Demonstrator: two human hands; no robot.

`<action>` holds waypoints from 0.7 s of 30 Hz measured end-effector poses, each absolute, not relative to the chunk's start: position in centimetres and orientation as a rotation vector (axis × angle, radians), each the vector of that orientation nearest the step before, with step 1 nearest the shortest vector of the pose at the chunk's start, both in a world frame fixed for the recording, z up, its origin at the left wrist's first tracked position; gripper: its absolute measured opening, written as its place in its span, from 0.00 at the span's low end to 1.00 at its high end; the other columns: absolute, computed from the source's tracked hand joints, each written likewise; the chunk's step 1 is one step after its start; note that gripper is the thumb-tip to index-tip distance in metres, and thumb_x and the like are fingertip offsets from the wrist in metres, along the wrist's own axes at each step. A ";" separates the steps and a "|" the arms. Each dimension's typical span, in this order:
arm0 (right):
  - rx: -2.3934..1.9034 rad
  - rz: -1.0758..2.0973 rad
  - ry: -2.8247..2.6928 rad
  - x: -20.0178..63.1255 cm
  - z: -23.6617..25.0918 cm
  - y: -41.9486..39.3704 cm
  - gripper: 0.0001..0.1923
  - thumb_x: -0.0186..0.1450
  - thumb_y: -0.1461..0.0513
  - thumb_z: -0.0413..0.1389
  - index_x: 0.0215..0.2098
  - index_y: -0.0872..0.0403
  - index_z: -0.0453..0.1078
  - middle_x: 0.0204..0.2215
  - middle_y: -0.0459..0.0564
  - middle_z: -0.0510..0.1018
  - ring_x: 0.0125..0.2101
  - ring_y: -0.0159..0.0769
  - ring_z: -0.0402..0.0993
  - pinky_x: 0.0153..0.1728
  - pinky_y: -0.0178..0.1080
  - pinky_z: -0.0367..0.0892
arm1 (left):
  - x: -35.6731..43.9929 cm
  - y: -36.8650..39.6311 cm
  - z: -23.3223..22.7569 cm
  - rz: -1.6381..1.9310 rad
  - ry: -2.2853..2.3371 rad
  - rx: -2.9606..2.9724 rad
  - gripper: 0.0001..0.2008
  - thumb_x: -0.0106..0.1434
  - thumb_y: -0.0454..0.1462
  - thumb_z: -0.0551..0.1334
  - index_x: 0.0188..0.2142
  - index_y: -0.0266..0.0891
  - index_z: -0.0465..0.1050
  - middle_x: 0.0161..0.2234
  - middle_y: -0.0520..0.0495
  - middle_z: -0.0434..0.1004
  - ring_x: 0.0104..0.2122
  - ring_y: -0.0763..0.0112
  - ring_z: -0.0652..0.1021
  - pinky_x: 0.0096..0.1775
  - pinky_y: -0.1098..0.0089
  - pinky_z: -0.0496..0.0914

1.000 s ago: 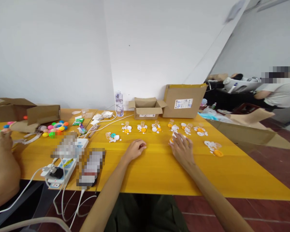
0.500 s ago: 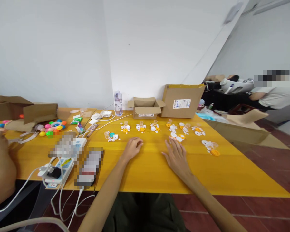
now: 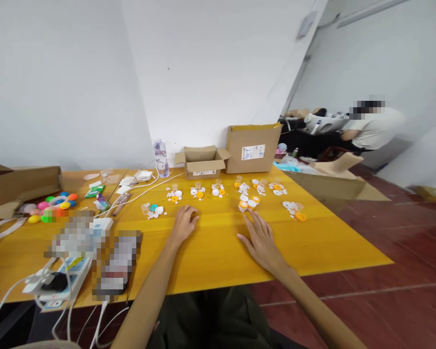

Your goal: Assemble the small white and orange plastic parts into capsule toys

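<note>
Right hand (image 3: 260, 237) is seen palm-down at the yellow table (image 3: 218, 264), fingers spread, nothing seen gripped. A cluster of orange-and-white round pieces (image 3: 252, 204) is sited at 11 o'clock from it, just beyond the fingertips; contact not resolved. No clear long axis is shown by the cluster. From the left hand (image 3: 184, 224) it is placed at 2 o'clock, farther off. Left fingers curled; whether anything is held cannot be made out.

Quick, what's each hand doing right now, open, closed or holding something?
Left hand: fingers curled; whether it holds anything cannot be told.
Right hand: open, nothing visible held, fingertips near the white and orange round plastic pieces.
</note>
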State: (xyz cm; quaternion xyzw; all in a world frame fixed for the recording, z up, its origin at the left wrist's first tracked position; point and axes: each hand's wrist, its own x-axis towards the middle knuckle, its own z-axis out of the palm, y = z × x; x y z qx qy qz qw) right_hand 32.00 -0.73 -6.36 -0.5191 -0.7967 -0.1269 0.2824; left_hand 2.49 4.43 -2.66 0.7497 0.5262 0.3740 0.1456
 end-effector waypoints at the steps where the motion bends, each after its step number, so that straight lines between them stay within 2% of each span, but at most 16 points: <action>1: -1.415 -0.358 -2.111 32.7 -6.4 -0.7 0.30 0.73 0.51 0.44 0.71 0.49 0.49 0.68 0.61 0.59 0.67 0.52 0.56 0.63 0.59 0.56 | 2.4 4.5 -2.7 1.081 1.511 2.163 0.07 0.61 0.30 0.63 0.37 0.43 0.76 0.39 0.46 0.77 0.44 0.60 0.76 0.50 0.60 0.69; 4: -1.485 -0.431 -2.011 35.0 -6.5 -0.2 0.31 0.73 0.49 0.42 0.70 0.52 0.49 0.66 0.65 0.60 0.65 0.56 0.58 0.61 0.60 0.58 | 2.3 4.6 -2.8 1.091 1.500 2.172 0.07 0.61 0.29 0.63 0.36 0.43 0.75 0.39 0.46 0.77 0.44 0.60 0.76 0.49 0.60 0.70; 10: -1.621 -0.478 -1.815 39.7 -6.3 1.3 0.37 0.71 0.43 0.40 0.70 0.55 0.46 0.66 0.70 0.55 0.64 0.62 0.56 0.59 0.65 0.57 | 2.5 4.5 -2.7 1.085 1.498 2.180 0.07 0.61 0.29 0.62 0.36 0.43 0.75 0.38 0.47 0.76 0.43 0.60 0.77 0.50 0.60 0.70; 15: -1.757 -0.365 -1.652 43.0 -6.9 2.9 0.44 0.66 0.37 0.43 0.69 0.55 0.45 0.67 0.72 0.52 0.64 0.68 0.55 0.57 0.69 0.57 | 2.4 4.5 -2.7 1.081 1.499 2.188 0.08 0.61 0.29 0.62 0.37 0.43 0.75 0.38 0.46 0.77 0.44 0.59 0.77 0.50 0.59 0.70; 21: -1.782 -0.206 -1.469 45.9 -7.1 5.9 0.56 0.59 0.30 0.46 0.67 0.64 0.45 0.63 0.78 0.54 0.65 0.70 0.52 0.59 0.67 0.56 | 2.3 4.7 -2.8 1.083 1.484 2.220 0.08 0.62 0.30 0.62 0.38 0.44 0.76 0.39 0.46 0.76 0.44 0.59 0.76 0.50 0.59 0.70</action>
